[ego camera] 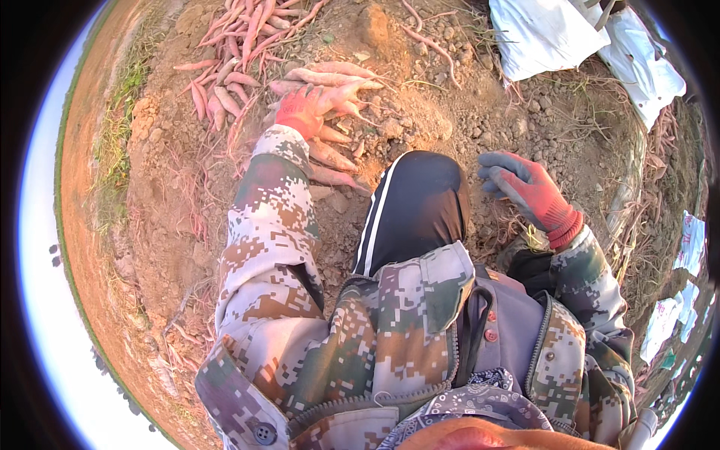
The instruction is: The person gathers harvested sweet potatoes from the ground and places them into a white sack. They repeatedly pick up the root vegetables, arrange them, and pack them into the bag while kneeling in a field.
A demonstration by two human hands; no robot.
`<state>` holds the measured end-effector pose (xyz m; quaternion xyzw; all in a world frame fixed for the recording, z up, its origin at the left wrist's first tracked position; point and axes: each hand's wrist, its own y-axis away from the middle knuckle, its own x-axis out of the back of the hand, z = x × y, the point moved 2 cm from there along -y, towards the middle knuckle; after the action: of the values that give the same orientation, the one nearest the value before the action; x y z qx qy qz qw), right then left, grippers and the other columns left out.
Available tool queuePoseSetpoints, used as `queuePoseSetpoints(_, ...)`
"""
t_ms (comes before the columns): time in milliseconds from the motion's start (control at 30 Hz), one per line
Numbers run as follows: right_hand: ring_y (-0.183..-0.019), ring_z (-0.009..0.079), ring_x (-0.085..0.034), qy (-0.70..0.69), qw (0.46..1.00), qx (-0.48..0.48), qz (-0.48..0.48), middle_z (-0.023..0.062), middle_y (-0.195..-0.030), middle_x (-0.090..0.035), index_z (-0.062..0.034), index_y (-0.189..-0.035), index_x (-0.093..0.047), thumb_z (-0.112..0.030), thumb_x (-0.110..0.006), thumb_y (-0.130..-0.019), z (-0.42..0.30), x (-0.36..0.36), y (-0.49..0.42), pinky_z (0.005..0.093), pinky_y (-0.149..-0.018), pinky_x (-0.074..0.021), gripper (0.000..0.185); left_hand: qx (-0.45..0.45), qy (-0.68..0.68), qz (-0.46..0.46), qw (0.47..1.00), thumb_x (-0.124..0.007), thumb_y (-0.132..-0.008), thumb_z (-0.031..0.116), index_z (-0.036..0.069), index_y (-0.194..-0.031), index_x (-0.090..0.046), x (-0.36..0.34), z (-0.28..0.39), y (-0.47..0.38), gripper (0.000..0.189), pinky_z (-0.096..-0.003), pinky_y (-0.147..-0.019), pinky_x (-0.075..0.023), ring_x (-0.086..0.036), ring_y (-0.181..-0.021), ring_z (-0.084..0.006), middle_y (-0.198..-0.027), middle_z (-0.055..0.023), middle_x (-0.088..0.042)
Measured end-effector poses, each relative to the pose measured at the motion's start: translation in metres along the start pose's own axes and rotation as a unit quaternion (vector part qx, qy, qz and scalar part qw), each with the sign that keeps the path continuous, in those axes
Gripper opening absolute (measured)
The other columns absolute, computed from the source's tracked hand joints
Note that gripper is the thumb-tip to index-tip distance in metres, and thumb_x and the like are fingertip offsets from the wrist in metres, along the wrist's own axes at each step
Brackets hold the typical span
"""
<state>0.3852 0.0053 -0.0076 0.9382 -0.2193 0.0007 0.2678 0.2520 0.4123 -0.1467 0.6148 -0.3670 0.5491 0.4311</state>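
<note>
My left hand [301, 110], in a red work glove, is closed around the near end of a forked sweet potato [340, 99] with thin root tails. That one overlaps a small heap of pinkish sweet potatoes [332, 154] on the soil, and other tubers lie close under and beside my fingers. To the right of my bent knee [424, 197], my right hand [529, 191] hovers in a red glove with grey-coated fingers. Its fingers are loosely curled, the thumb stands apart, and I see nothing held in it.
A larger pile of slender sweet potatoes [247, 34] lies beyond my left hand. White plastic sacks [543, 36] rest at the upper right, with more white bags [661, 326] at the far right. Weeds [115, 140] edge the dug soil [450, 121] on the left.
</note>
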Motion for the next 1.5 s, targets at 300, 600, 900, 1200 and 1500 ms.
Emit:
queuePoseSetpoints(300, -0.086, 0.0107, -0.061, 0.039, 0.998, 0.037, 0.026, 0.0047, -0.099, -0.066, 0.0016, -0.125, -0.056, -0.014, -0.05, -0.096, 0.005, 0.002, 0.004, 0.0274, -0.081, -0.0498, 0.033, -0.067, -0.007, -0.141, 0.988, -0.073, -0.071, 0.04, 0.009, -0.143, -0.041, 0.004, 0.028, 0.025, 0.085, -0.0472, -0.106, -0.0354, -0.044, -0.126, -0.0376, -0.139, -0.02, -0.043)
queuePoseSetpoints(600, -0.095, 0.0138, -0.062, 0.053, 0.998, 0.022, -0.026, 0.0085, -0.111, -0.063, 0.0042, -0.129, -0.052, -0.016, -0.049, -0.1, 0.004, 0.0, 0.002, 0.0287, -0.088, -0.0506, 0.036, 0.024, -0.02, -0.197, 0.98, -0.075, -0.071, 0.04, 0.007, -0.146, -0.033, -0.002, 0.057, 0.03, 0.092, -0.0435, -0.105, -0.0395, -0.049, -0.124, -0.0368, -0.139, -0.0208, -0.045)
queuePoseSetpoints(900, -0.092, 0.0126, -0.062, -0.043, 0.997, 0.056, 0.03, 0.0084, -0.111, -0.064, 0.0023, -0.13, -0.053, -0.019, -0.051, -0.1, -0.005, 0.007, -0.011, 0.0281, -0.084, -0.0508, 0.037, -0.087, 0.809, -0.137, 0.565, -0.057, -0.084, 0.056, 0.007, -0.141, -0.037, 0.103, 0.071, 0.017, 0.078, -0.0442, -0.1, -0.046, -0.056, -0.115, -0.0317, -0.124, -0.0161, -0.056)
queuePoseSetpoints(1200, -0.124, 0.0246, -0.05, -0.018, 0.966, 0.226, 0.121, 0.021, -0.143, -0.042, -0.0027, -0.15, -0.023, -0.031, -0.076, -0.082, -0.028, -0.008, -0.042, 0.0367, -0.106, -0.0393, 0.09, -0.151, 0.941, 0.018, 0.301, -0.059, -0.083, 0.05, 0.005, -0.134, -0.04, 0.133, 0.214, 0.003, 0.07, -0.0426, -0.101, -0.044, -0.055, -0.114, -0.0286, -0.124, -0.0132, -0.052)
queuePoseSetpoints(1500, -0.115, 0.0207, -0.054, -0.149, 0.963, 0.12, 0.193, 0.0136, -0.126, -0.052, 0.0023, -0.14, -0.031, -0.023, -0.078, -0.079, 0.011, 0.008, -0.032, 0.0342, -0.094, -0.0471, 0.081, 0.02, 0.865, -0.02, 0.501, -0.062, -0.089, 0.039, -0.004, -0.134, -0.041, 0.117, 0.287, -0.002, 0.066, -0.0373, -0.094, -0.0452, -0.055, -0.11, -0.0224, -0.122, -0.0161, -0.057)
